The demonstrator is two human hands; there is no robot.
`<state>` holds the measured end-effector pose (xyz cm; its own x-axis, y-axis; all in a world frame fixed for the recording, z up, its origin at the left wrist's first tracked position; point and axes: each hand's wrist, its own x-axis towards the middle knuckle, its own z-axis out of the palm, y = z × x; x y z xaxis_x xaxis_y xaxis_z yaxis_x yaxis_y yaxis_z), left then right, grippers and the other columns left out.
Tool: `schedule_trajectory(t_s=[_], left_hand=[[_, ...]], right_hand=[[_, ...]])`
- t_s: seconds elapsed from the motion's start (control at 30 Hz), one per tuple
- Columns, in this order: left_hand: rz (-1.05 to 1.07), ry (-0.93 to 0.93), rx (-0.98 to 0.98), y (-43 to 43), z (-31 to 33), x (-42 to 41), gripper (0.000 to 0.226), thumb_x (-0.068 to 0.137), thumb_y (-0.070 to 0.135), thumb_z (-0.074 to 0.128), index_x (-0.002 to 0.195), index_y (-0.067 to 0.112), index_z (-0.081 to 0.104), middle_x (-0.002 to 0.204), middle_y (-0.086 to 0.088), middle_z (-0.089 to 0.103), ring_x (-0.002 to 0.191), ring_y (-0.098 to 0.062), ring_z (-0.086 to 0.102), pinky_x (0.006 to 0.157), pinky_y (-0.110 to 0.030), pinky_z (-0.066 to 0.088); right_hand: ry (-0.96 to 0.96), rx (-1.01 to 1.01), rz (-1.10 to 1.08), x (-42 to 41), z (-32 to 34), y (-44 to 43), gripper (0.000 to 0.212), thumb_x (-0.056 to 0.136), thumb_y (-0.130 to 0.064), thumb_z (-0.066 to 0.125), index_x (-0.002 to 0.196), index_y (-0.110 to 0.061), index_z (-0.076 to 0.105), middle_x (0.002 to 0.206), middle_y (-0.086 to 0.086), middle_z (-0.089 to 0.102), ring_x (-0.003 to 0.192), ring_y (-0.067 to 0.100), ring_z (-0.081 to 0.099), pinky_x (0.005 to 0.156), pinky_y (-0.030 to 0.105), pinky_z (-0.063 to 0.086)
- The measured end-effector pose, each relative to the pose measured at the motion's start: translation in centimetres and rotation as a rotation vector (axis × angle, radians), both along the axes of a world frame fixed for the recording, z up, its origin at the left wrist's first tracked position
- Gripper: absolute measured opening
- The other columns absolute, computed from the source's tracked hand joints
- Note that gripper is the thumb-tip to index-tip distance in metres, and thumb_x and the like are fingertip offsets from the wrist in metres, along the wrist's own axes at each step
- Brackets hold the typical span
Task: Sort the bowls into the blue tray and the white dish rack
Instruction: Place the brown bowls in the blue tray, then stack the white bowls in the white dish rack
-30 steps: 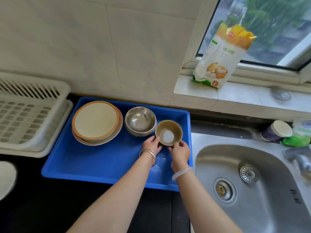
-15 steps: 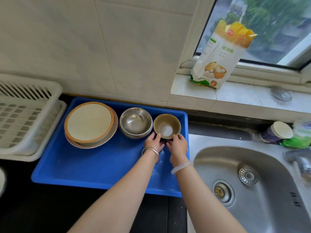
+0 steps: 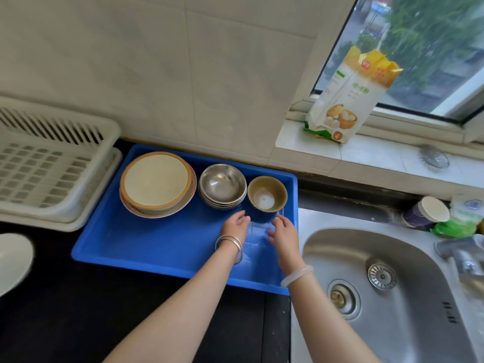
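A blue tray (image 3: 157,244) lies on a dark surface (image 3: 104,310) against the tiled wall, with a white dish rack (image 3: 52,174) just beside it on the left and a steel sink (image 3: 392,284) on the right. Along the far side of the tray stand three things in a row: a stack of plates (image 3: 157,182) on the left, a stack of steel bowls (image 3: 222,186) in the middle, and a small bowl (image 3: 267,196), brown inside and blue outside, upright in the far right corner. The small bowl sits just beside the steel bowls and close to the tray's right wall. The left hand (image 3: 234,227) and the right hand (image 3: 284,233) are low over the tray floor on the near side of the small bowl, one at each side of its base. The left fingers (image 3: 241,217) and the right fingers (image 3: 281,221) are loose and spread, grasping nothing; whether their tips touch the bowl's wall is not clear. A metal bangle (image 3: 230,243) circles the left wrist and a pale bangle (image 3: 297,275) the right. A bag (image 3: 348,98) with pictures of buns leans on the windowsill (image 3: 379,158), a cup (image 3: 425,212) stands behind the sink, and the edge of a white plate (image 3: 13,260) shows at the far left.
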<state>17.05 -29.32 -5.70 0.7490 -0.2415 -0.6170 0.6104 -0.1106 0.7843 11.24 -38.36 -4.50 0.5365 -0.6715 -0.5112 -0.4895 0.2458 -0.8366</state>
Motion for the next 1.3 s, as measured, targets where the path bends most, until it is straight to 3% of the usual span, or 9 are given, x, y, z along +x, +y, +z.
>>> schedule_trajectory(t_s=[0.13, 0.3, 0.4, 0.53, 0.7, 0.83, 0.93, 1.13, 1.3], left_hand=[[-0.123, -0.201, 0.137, 5.8, 2.0, -1.4, 0.034, 0.091, 0.016, 0.052, 0.124, 0.011, 0.056, 0.125, -0.013, 0.060, 0.116, -0.025, 0.056, 0.100, -0.043, 0.045], [-0.041, -0.409, 0.346, 15.4, 4.3, -3.2, 0.027, 0.091, 0.022, 0.053, 0.117, 0.016, 0.061, 0.114, 0.001, 0.065, 0.099, -0.012, 0.062, 0.079, -0.016, 0.043], [0.088, -0.485, 0.440, 21.6, 5.1, -4.7, 0.027, 0.090, 0.016, 0.054, 0.116, 0.014, 0.062, 0.115, 0.001, 0.066, 0.103, -0.013, 0.062, 0.084, -0.019, 0.044], [0.297, -0.492, 0.670, 29.8, 4.9, -6.6, 0.033, 0.089, 0.015, 0.056, 0.122, 0.013, 0.059, 0.124, -0.008, 0.063, 0.114, -0.022, 0.059, 0.099, -0.033, 0.045], [0.525, -0.456, 0.867, 38.4, 3.6, -8.3, 0.036, 0.088, 0.011, 0.057, 0.124, 0.009, 0.056, 0.132, -0.011, 0.057, 0.125, -0.027, 0.050, 0.106, -0.037, 0.037], [0.579, -0.368, 1.047, 42.8, 2.4, -8.9, 0.042, 0.083, 0.007, 0.062, 0.125, 0.009, 0.057, 0.143, -0.014, 0.044, 0.135, -0.036, 0.033, 0.113, -0.044, 0.025], [0.691, -0.295, 0.941, 44.5, 1.7, -9.1, 0.052, 0.085, 0.006, 0.059, 0.134, 0.016, 0.047, 0.149, -0.011, 0.035, 0.139, -0.031, 0.028, 0.113, -0.043, 0.026], [0.929, -0.315, 0.690, 45.7, 1.0, -8.9, 0.059, 0.083, -0.003, 0.057, 0.136, 0.019, 0.042, 0.143, -0.004, 0.042, 0.133, -0.022, 0.039, 0.104, -0.031, 0.035], [1.057, -0.173, 0.490, 46.4, 0.9, -8.7, 0.065, 0.083, -0.002, 0.057, 0.139, 0.023, 0.036, 0.145, -0.003, 0.041, 0.128, -0.025, 0.046, 0.102, -0.039, 0.040]], right_hand=[[0.023, -0.164, 0.204, -1.5, 1.5, 3.1, 0.021, 0.098, -0.026, 0.041, 0.106, -0.019, 0.059, 0.106, 0.003, 0.064, 0.092, 0.021, 0.065, 0.086, 0.041, 0.050], [-0.003, -0.224, 0.444, -0.8, 2.8, 9.8, 0.020, 0.097, -0.024, 0.041, 0.100, -0.020, 0.061, 0.097, 0.000, 0.068, 0.081, 0.014, 0.064, 0.081, 0.036, 0.050], [-0.022, -0.234, 0.603, 0.3, 2.9, 15.3, 0.018, 0.095, -0.024, 0.044, 0.095, -0.023, 0.062, 0.088, -0.005, 0.067, 0.080, 0.014, 0.065, 0.080, 0.034, 0.050], [-0.038, -0.312, 0.869, 2.0, 2.5, 23.4, 0.020, 0.095, -0.027, 0.045, 0.093, -0.020, 0.064, 0.092, 0.000, 0.069, 0.088, 0.020, 0.064, 0.081, 0.037, 0.050], [-0.032, -0.422, 1.124, 5.7, 1.9, 32.7, 0.028, 0.098, -0.029, 0.043, 0.107, -0.015, 0.065, 0.098, 0.006, 0.067, 0.086, 0.020, 0.061, 0.072, 0.031, 0.045], [0.056, -0.487, 1.236, 8.7, 1.4, 37.2, 0.035, 0.098, -0.032, 0.044, 0.122, -0.011, 0.059, 0.119, 0.008, 0.064, 0.110, 0.026, 0.058, 0.084, 0.029, 0.044], [0.095, -0.496, 1.249, 10.3, 0.8, 39.2, 0.027, 0.097, -0.031, 0.044, 0.083, -0.013, 0.057, 0.086, 0.005, 0.061, 0.085, 0.025, 0.058, 0.065, 0.030, 0.041], [0.158, -0.212, 1.025, 11.4, -0.7, 40.9, 0.020, 0.093, -0.017, 0.050, 0.096, -0.002, 0.064, 0.095, 0.015, 0.068, 0.087, 0.026, 0.067, 0.084, 0.042, 0.057], [0.142, 0.032, 0.784, 11.7, -0.2, 41.7, 0.012, 0.088, 0.000, 0.051, 0.089, 0.000, 0.063, 0.099, 0.013, 0.065, 0.082, 0.023, 0.068, 0.064, 0.026, 0.059]])
